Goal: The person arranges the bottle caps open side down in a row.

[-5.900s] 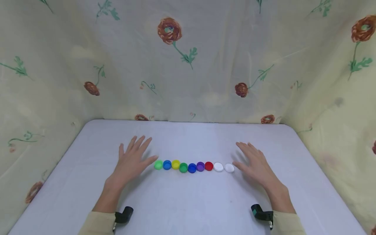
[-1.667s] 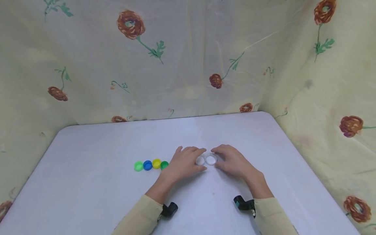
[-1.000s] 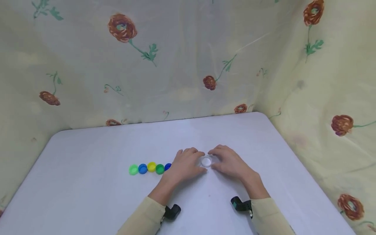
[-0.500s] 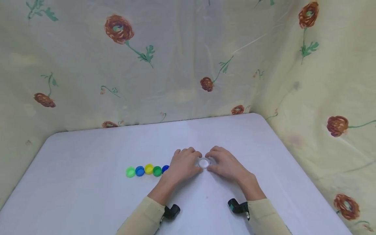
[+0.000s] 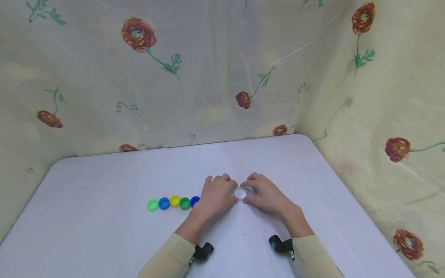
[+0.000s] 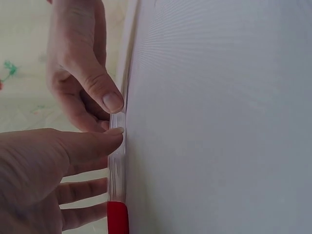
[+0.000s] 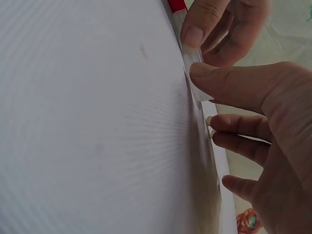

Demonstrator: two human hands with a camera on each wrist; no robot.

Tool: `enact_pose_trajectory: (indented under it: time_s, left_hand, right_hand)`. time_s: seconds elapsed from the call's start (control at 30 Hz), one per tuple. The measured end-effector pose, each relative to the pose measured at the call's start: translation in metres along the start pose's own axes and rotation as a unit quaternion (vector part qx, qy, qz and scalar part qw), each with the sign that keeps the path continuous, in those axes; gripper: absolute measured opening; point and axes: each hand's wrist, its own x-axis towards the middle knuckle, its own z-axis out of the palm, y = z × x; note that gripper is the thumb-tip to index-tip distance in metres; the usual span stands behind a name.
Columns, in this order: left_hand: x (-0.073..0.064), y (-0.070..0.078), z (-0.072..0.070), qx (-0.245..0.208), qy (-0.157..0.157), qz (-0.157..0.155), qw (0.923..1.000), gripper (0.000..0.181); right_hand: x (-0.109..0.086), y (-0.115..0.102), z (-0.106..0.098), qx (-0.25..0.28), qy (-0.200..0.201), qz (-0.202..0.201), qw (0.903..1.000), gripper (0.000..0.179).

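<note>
A clear round plastic bottle cap (image 5: 240,193) lies flat on the white table between my two hands. My left hand (image 5: 216,195) bends over the row, its thumb and forefinger at the rims of the clear caps. From the other side my right hand (image 5: 267,195) pinches the end clear cap (image 7: 199,93) with thumb and fingers. The two thumbs nearly meet in both wrist views. Beside the clear caps sits a red cap (image 6: 118,218), which my left hand hides from the head view. Any purple cap is hidden as well.
Left of my left hand the row continues with a light green cap (image 5: 152,205), a blue cap (image 5: 164,203), a yellow cap (image 5: 175,200), a green cap (image 5: 185,203) and a dark blue cap (image 5: 195,201). A flowered curtain (image 5: 194,69) surrounds the white table (image 5: 104,231).
Both hands have come in from the row's two ends and now close round the clear caps. Over the last second the fingertips drew nearer together. The head view has turned right.
</note>
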Motion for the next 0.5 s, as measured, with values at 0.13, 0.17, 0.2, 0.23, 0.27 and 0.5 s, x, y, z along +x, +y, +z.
enact_pose_trajectory:
  time_s: [0.13,0.17,0.2,0.23,0.27,0.5]
  left_hand:
    - [-0.0006,0.0021,0.0005,0.006,0.001,-0.003,1.0,0.041]
    - [-0.0006,0.0025,0.0005,0.008,0.002,-0.003,1.0,0.041]
    - [-0.0007,0.0026,0.0006,0.01,0.003,-0.003,0.9999,0.041]
    - [-0.0006,0.0025,0.0009,0.012,0.004,-0.002,0.9999,0.041]
    - [-0.0005,0.0024,0.0011,0.013,0.006,-0.002,0.9999,0.041]
    - [0.0024,0.0004,0.002,0.006,0.006,-0.001,1.0,0.041]
  right_hand:
    - [0.0006,-0.0003,0.0006,0.003,-0.002,-0.001,1.0,0.037]
    - [0.0007,-0.0003,0.0007,0.003,-0.002,-0.001,1.0,0.036]
    - [0.001,-0.0003,0.0008,0.003,-0.002,0.0,1.0,0.036]
    - [0.0012,-0.0001,0.0009,0.003,-0.001,0.0,1.0,0.035]
    - [0.0013,0.0,0.0009,0.005,-0.001,0.002,1.0,0.035]
    - [0.0015,0.0007,-0.0002,0.035,0.002,0.005,0.9994,0.033]
